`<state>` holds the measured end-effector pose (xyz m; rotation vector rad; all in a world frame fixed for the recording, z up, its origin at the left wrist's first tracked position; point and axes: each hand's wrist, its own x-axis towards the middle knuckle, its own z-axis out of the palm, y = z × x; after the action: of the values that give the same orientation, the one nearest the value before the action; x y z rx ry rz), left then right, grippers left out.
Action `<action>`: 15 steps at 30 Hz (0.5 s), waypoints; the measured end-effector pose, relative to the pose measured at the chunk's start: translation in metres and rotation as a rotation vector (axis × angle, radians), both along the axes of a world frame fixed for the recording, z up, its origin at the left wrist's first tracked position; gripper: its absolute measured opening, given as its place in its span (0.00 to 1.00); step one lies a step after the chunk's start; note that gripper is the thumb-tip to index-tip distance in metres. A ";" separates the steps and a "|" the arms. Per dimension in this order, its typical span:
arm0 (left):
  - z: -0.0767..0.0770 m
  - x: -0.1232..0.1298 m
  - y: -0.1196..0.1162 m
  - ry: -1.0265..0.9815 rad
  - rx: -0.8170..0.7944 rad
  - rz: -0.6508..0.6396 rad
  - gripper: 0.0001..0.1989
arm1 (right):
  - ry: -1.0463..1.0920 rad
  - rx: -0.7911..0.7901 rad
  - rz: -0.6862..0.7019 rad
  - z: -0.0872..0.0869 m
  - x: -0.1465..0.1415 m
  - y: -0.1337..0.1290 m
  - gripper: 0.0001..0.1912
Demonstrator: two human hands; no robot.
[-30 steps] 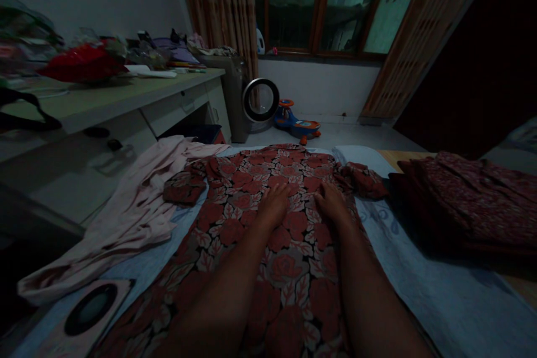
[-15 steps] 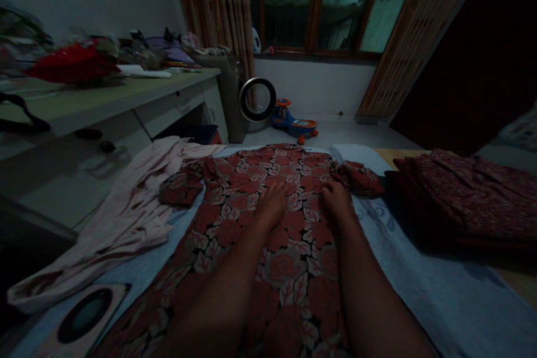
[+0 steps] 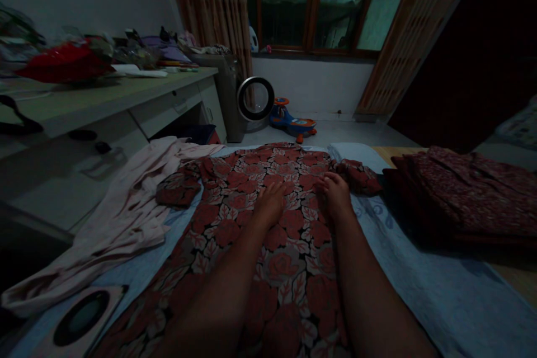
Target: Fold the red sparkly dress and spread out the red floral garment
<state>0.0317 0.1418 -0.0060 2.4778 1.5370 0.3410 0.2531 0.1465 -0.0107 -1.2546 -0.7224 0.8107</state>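
Note:
A red floral garment (image 3: 285, 263) lies spread on a light blue cloth (image 3: 403, 268), its short sleeves out to both sides. My left hand (image 3: 271, 204) rests flat on the middle of its upper part, fingers apart. Near the garment's right edge, below the right sleeve (image 3: 358, 176), is my right hand (image 3: 335, 193), its fingers loosely bent and apart, with nothing visible in them. It seems slightly above the fabric.
Pale pink clothing (image 3: 138, 196) lies at the left, above a flat item with a dark oval (image 3: 81, 316). Folded dark red clothes (image 3: 474, 196) are stacked at the right. Beyond stand a cluttered desk (image 3: 104, 98), an open round washer door (image 3: 255, 99) and a blue ride-on toy (image 3: 289, 120).
My right hand has lifted a little and turned, with its fingers shifted slightly away from me. My left hand stays on the garment. The view has shifted slightly.

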 end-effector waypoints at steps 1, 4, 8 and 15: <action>-0.001 0.000 0.000 -0.001 0.009 -0.002 0.26 | 0.134 -0.031 0.085 0.002 -0.004 -0.001 0.11; -0.002 0.000 0.001 0.002 0.018 -0.004 0.26 | 0.442 -0.120 0.135 0.007 -0.003 -0.004 0.03; 0.001 0.000 0.000 0.013 -0.007 -0.003 0.26 | 0.599 -0.129 -0.036 0.010 0.015 -0.006 0.05; 0.005 0.001 -0.003 0.013 -0.015 0.004 0.25 | 0.574 -0.082 -0.253 0.006 0.036 -0.003 0.09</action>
<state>0.0323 0.1392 -0.0006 2.4706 1.5435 0.3134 0.2895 0.1439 -0.0045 -1.0811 -0.0667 0.9354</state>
